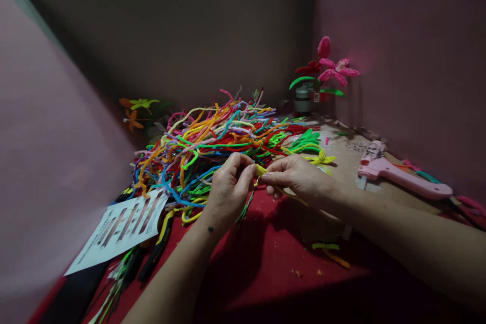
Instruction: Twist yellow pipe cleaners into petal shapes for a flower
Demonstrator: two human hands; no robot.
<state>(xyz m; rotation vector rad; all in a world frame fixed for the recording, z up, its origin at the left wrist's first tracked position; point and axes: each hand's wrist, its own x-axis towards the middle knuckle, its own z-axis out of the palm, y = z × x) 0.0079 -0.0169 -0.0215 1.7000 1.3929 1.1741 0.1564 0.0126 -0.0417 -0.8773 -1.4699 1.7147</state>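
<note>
Between my two hands is a yellow pipe cleaner [260, 169], bent near the fingertips. My left hand [232, 185] pinches one part of it between thumb and fingers. From the other side, my right hand [298, 178] is closed on it too, and a thin yellow length trails below that hand. Just behind my hands lies a large tangled heap of coloured pipe cleaners [212, 131]. A yellow pipe-cleaner flower [322, 158] and looped green pipe cleaners [307, 140] rest beyond my right hand.
A pink glue gun [410, 174] lies on a brown board [343, 169] at right. Finished pink flowers [337, 71] stand in a small grey pot [302, 99]. At left are a printed sheet [121, 230] and black-yellow tool handles [157, 248]. Scraps [330, 250] dot the red cloth [266, 263].
</note>
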